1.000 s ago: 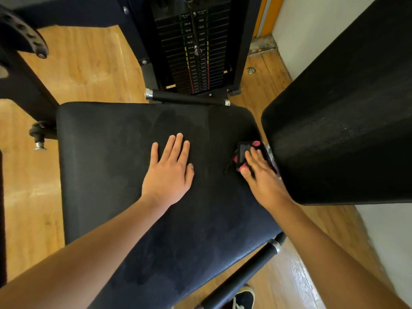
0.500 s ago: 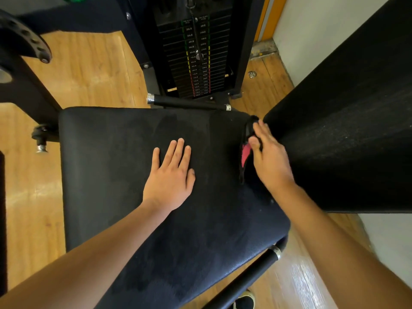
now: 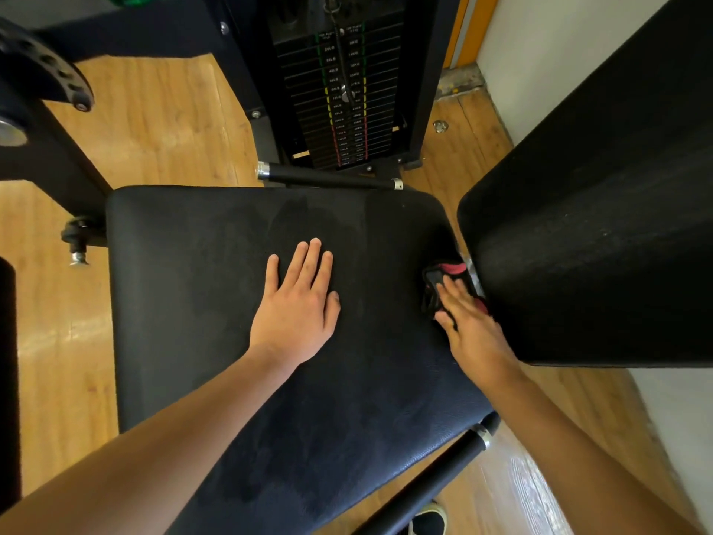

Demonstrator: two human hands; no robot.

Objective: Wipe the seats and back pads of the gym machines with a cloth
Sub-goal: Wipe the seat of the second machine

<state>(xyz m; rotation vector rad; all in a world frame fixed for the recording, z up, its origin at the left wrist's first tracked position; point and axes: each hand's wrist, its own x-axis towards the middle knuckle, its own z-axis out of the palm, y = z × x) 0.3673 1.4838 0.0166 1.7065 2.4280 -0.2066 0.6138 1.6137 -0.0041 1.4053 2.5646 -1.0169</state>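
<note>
Fingers cover cloth; far edge under back pad.

Blk seat, blk/red cloth, tan wood-grain floor.

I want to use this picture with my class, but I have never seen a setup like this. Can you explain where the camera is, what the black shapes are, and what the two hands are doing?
The camera sits on the person's head and looks down, so both arms reach in from the bottom. The big black square is a gym machine's seat. The tall black slab on the right is its back pad. Behind the seat stands the weight stack, on a wooden floor. The left hand lies flat and empty on the seat. The right hand presses a black and red cloth onto the seat's right edge, beside the back pad. Its fingers lie flat on the cloth rather than gripping it.
</note>
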